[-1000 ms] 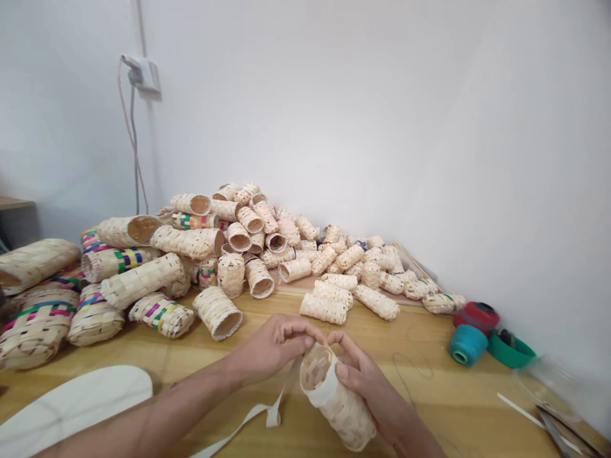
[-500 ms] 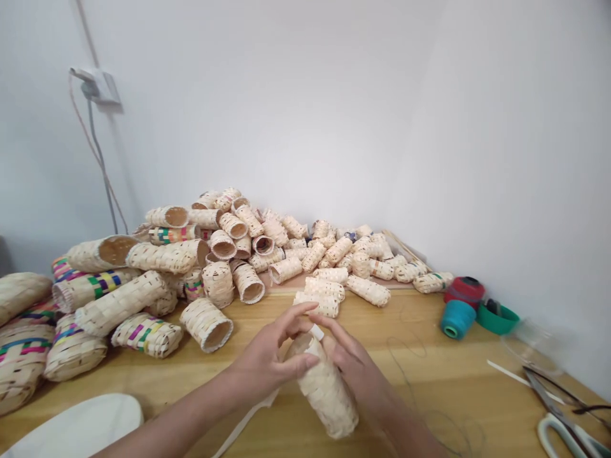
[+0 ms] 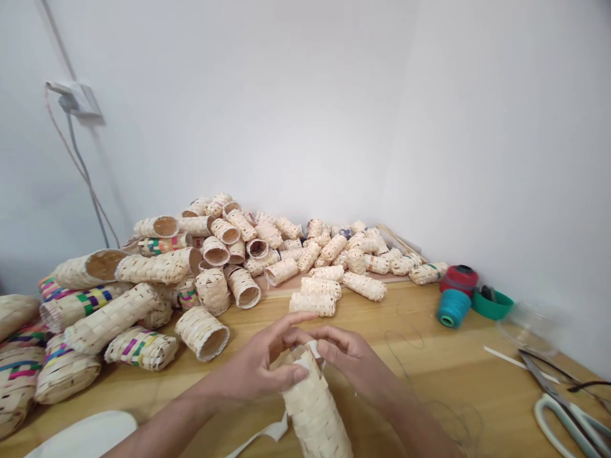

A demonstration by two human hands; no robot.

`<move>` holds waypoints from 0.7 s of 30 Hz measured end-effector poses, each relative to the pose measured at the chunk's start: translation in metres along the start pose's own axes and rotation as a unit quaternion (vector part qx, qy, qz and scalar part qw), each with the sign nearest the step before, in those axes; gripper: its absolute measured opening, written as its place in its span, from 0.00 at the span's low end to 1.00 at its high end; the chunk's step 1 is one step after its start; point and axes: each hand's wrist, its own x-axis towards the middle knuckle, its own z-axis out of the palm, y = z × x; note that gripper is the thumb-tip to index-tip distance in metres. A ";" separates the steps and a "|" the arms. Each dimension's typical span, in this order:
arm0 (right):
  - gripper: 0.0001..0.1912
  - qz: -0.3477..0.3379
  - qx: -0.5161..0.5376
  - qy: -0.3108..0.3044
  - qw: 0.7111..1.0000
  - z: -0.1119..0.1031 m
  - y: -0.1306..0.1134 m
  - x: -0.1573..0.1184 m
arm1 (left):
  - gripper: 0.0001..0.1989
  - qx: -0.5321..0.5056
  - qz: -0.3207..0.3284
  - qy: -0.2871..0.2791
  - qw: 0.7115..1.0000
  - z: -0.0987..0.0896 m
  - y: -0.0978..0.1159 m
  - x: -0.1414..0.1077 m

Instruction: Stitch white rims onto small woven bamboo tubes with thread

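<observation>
Between my hands is a pale woven tube-shaped basket (image 3: 317, 407), its open end tilted up and away from me. My left hand (image 3: 274, 356) grips the left of the rim, thumb on the outside wall and fingers over the far side. With my right hand (image 3: 351, 362) I pinch a white strip (image 3: 313, 348) against the right of the rim. A longer tail of white strip (image 3: 272, 431) hangs down to the table on the left of the basket. The fingertips behind the rim are partly hidden.
A large pile of woven baskets (image 3: 217, 289) fills the back and left. Toward the right lie a red thread spool (image 3: 459, 280), a blue thread cone (image 3: 453, 308), a green bowl (image 3: 494, 306), a clear container (image 3: 529, 327) and scissors (image 3: 563, 407). A white oval object (image 3: 90, 436) sits at front left.
The basket has shifted slightly left and lower in view. My right thumb and fingers have moved onto the white strip at the rim. The whole view has turned slightly.
</observation>
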 end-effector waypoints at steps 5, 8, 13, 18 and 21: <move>0.15 0.030 0.003 0.007 1.000 -0.004 0.001 0.001 | 0.30 0.093 -0.008 0.028 0.995 -0.004 0.008 -0.002; 0.15 -0.011 -0.102 0.054 0.993 -0.004 -0.004 0.000 | 0.32 0.128 -0.009 0.023 0.991 -0.005 0.011 -0.002; 0.13 -0.052 -0.137 0.096 0.984 0.000 -0.007 -0.001 | 0.38 0.134 -0.001 0.020 0.991 -0.006 0.010 -0.003; 0.15 -0.013 -0.043 0.089 0.995 0.002 -0.001 0.002 | 0.42 0.104 0.025 0.018 0.994 -0.008 0.009 -0.002; 0.15 0.002 -0.019 0.101 0.995 0.001 0.003 0.003 | 0.43 0.062 0.043 0.017 0.997 -0.009 0.010 -0.001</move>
